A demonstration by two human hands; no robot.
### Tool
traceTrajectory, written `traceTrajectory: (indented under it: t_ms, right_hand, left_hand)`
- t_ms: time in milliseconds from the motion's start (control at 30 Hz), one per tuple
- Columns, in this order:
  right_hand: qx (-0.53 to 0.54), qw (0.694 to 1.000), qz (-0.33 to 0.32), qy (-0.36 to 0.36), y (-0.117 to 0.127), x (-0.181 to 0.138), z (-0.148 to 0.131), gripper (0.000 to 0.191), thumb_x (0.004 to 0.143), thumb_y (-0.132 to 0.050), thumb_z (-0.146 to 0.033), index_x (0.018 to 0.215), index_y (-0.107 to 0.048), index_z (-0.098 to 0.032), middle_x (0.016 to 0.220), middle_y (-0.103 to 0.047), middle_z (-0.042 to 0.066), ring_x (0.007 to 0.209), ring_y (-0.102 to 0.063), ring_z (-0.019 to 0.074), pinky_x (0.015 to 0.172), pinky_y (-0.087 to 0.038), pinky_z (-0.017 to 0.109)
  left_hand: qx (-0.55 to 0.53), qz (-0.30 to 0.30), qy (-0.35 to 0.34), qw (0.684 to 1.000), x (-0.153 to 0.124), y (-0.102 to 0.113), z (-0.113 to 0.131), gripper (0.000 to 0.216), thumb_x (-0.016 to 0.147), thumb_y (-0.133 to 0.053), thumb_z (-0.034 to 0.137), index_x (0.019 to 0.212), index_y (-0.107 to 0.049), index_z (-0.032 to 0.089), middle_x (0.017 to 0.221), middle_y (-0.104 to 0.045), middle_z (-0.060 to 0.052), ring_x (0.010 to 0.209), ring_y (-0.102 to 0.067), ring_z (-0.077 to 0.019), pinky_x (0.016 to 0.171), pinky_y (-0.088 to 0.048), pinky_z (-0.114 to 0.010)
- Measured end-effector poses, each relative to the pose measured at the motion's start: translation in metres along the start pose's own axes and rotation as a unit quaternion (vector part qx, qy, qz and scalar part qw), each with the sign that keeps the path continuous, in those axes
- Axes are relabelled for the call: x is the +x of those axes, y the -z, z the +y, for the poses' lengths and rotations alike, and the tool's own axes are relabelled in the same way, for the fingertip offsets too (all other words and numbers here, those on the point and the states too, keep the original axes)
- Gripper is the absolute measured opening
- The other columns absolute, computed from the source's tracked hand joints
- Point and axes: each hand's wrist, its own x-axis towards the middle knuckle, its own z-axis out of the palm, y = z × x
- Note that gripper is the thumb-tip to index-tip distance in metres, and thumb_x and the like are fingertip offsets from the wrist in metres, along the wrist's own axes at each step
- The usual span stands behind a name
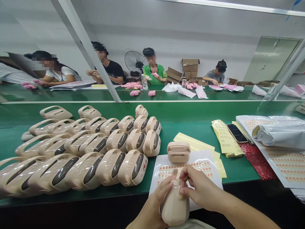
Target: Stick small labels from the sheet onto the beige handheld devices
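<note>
Beige device between left hand and right hand.

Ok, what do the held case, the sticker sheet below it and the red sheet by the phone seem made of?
Case: probably hard plastic, satin; smooth, rounded shell, soft highlights.
Sticker sheet: coated paper or plastic film, I can't tell which; glossy, with bright glare.
Red sheet: perhaps plastic bubble wrap; shiny, bumpy surface.
</note>
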Motion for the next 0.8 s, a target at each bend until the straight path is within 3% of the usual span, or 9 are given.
traceTrajectory:
  t_ms: [100,200,300,367,433,533,633,700,800]
  right_hand:
    - [-0.045,0.999,0.005,0.007,-0.003,-0.001,0.004,0.026,0.065,-0.054,-0.003,0.081,-0.054,-0.024,0.07,-0.058,-0.003,0.065,-0.053,0.0156,0.061,-0.039,0.027]
    - [-0.09,0.994,0.016,0.061,-0.007,-0.005,0.013,0.029,0.068,-0.053,-0.003,0.089,-0.058,-0.023,0.074,-0.061,0.0,0.071,-0.056,0.0179,0.067,-0.043,0.03]
    - [-0.121,0.983,0.027,0.139,-0.008,-0.008,0.021,0.043,0.066,-0.067,-0.014,0.107,-0.058,-0.025,0.105,-0.059,0.008,0.098,-0.054,0.025,0.084,-0.043,0.036]
    - [-0.123,0.98,0.037,0.151,-0.007,-0.008,0.024,0.069,0.058,-0.077,-0.024,0.122,-0.051,-0.026,0.13,-0.044,0.011,0.12,-0.04,0.0308,0.097,-0.035,0.042]
    - [-0.097,0.986,0.018,0.138,-0.006,-0.007,0.025,0.082,0.058,-0.078,-0.032,0.131,-0.041,-0.026,0.139,-0.033,0.011,0.128,-0.029,0.0318,0.104,-0.027,0.044]
    - [-0.007,0.991,-0.032,0.128,-0.008,-0.002,0.027,0.067,0.066,-0.07,-0.039,0.125,-0.043,-0.025,0.125,-0.044,0.01,0.119,-0.039,0.0272,0.1,-0.031,0.042]
    - [0.07,0.992,-0.002,0.105,-0.009,0.007,0.032,0.04,0.073,-0.06,-0.047,0.105,-0.051,-0.023,0.103,-0.049,0.006,0.1,-0.047,0.0224,0.089,-0.038,0.037]
    - [0.1,0.992,-0.009,0.076,-0.006,0.014,0.039,0.039,0.077,-0.053,-0.055,0.098,-0.052,-0.022,0.095,-0.049,0.004,0.09,-0.047,0.0201,0.081,-0.04,0.033]
    - [0.124,0.986,-0.094,0.059,0.003,0.02,0.051,0.048,0.071,-0.055,-0.064,0.094,-0.052,-0.021,0.086,-0.05,0.003,0.077,-0.047,0.0169,0.069,-0.04,0.029]
  left_hand:
    - [0.05,-0.01,-0.007,0.999,0.006,-0.005,0.016,0.094,0.039,-0.079,-0.002,0.123,-0.054,0.031,0.129,-0.055,-0.014,0.116,-0.049,-0.0434,0.096,-0.032,-0.062]
    - [0.097,-0.009,-0.024,0.995,0.009,-0.008,0.026,0.097,0.041,-0.08,0.001,0.127,-0.048,0.034,0.131,-0.054,-0.012,0.114,-0.051,-0.0407,0.093,-0.039,-0.057]
    - [0.124,-0.009,-0.045,0.991,0.008,-0.007,0.026,0.1,0.042,-0.082,0.005,0.13,-0.045,0.035,0.131,-0.053,-0.011,0.114,-0.051,-0.0399,0.093,-0.041,-0.053]
    - [0.125,-0.02,-0.057,0.99,0.007,-0.005,0.025,0.102,0.041,-0.083,0.007,0.131,-0.043,0.034,0.134,-0.051,-0.01,0.115,-0.051,-0.0398,0.093,-0.042,-0.052]
    - [0.124,-0.038,-0.066,0.989,0.005,-0.006,0.027,0.102,0.043,-0.082,0.009,0.132,-0.041,0.034,0.136,-0.048,-0.01,0.116,-0.05,-0.0393,0.094,-0.042,-0.051]
    - [0.109,-0.017,-0.068,0.992,0.003,-0.012,0.029,0.092,0.051,-0.079,0.011,0.131,-0.042,0.033,0.135,-0.049,-0.011,0.117,-0.049,-0.0383,0.095,-0.04,-0.05]
    - [0.05,0.025,-0.034,0.998,-0.001,-0.019,0.02,0.068,0.064,-0.073,0.019,0.126,-0.049,0.033,0.131,-0.054,-0.011,0.117,-0.05,-0.0349,0.097,-0.038,-0.049]
    - [-0.024,0.033,0.022,0.999,-0.007,-0.021,0.006,0.054,0.068,-0.071,0.028,0.12,-0.055,0.033,0.128,-0.056,-0.009,0.118,-0.05,-0.0337,0.1,-0.035,-0.05]
    - [-0.126,0.051,0.102,0.985,-0.017,-0.02,-0.012,0.052,0.066,-0.074,0.036,0.115,-0.059,0.032,0.124,-0.06,-0.007,0.117,-0.051,-0.035,0.099,-0.037,-0.051]
